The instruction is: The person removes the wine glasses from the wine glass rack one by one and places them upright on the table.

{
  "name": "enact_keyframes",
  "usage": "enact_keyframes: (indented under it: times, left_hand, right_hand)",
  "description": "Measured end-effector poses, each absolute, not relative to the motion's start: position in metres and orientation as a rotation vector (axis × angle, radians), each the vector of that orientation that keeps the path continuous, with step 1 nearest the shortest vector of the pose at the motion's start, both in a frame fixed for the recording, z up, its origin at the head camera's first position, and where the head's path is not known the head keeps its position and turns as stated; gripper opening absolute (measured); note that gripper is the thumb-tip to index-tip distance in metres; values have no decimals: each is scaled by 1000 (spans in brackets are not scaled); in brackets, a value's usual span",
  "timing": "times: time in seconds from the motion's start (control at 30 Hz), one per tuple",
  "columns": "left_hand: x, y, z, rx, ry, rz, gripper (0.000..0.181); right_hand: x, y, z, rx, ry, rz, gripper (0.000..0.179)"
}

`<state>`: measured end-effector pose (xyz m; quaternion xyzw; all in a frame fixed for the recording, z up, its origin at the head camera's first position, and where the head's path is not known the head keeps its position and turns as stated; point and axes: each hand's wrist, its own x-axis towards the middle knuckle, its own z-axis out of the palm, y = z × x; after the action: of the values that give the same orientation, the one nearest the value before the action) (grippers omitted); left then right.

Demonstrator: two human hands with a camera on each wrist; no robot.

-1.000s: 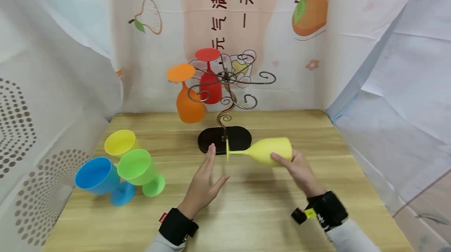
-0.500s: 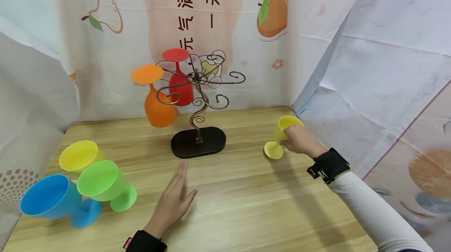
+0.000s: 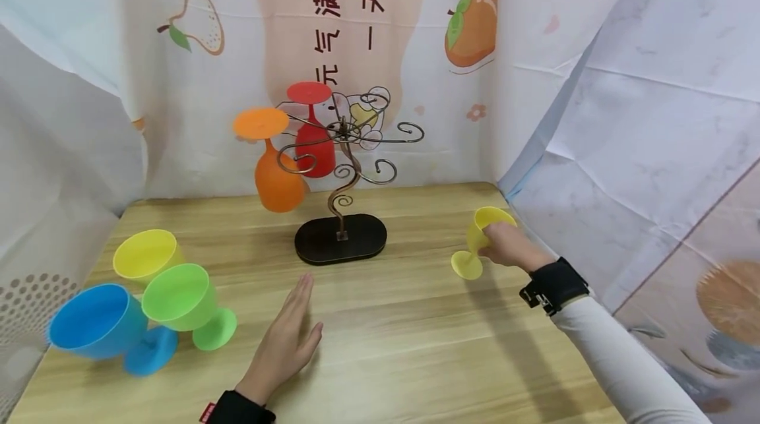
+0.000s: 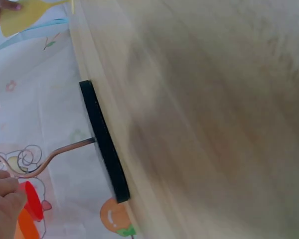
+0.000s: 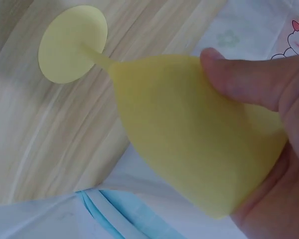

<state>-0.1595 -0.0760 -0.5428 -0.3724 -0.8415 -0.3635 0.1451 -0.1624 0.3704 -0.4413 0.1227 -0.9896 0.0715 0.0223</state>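
At the right of the head view, my right hand (image 3: 512, 247) grips the bowl of a yellow goblet (image 3: 475, 237). The right wrist view shows the thumb (image 5: 239, 74) on the side of the bowl. Its round foot (image 5: 72, 45) is close to the tabletop; I cannot tell whether it touches. My left hand (image 3: 284, 338) is held open over the front of the table, its fingers straight and nothing in it. Beyond it stands a metal goblet rack (image 3: 343, 140) on a black oval base (image 3: 340, 239). An orange goblet (image 3: 279, 180) and a red goblet (image 3: 316, 150) hang upside down from its left arms.
Grouped at the table's left are a second yellow goblet (image 3: 148, 256), a green goblet (image 3: 181, 299) and a blue goblet (image 3: 97, 325). A printed cloth (image 3: 380, 55) hangs behind the wooden table (image 3: 404, 332), with more cloth along both sides.
My right hand has carried the yellow goblet from near the rack, where it lay sideways in the hand, to the table's right with its foot down. My left hand stays open.
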Motion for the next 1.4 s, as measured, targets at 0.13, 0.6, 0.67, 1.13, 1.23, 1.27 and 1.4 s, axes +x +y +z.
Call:
enact_keyframes:
  times: [0.13,0.6,0.67,1.13,1.23,1.27,1.4]
  left_hand:
    - [-161,-85,-515,-1087,-2415,-933,78]
    - [-292,-120,-264,-1180,-2470,-660,74]
    - [-309,-111,-261,-1214,-2613,-576,77]
    - [-327,-87,-286,-1199,-2774,-180,57]
    - [-325,-89,-286,-1195,-2757,-153,53]
    - [-325,-89,-286,-1190,-2751,-154,52]
    - [-326,-91,-288,-1178,-2729,-170,52]
  right_hand:
    - [-160,369,-428,498,-2989,234,28]
    - [-220,212,-281,881,-2770,386,69]
    - [-230,191,-283,936,-2847,405,70]
    - [-237,170,-303,978,-2832,352,60]
    - [-238,170,-305,983,-2813,328,58]
    - [-239,170,-306,984,-2808,327,57]
    - [-241,170,-308,982,-2794,324,58]
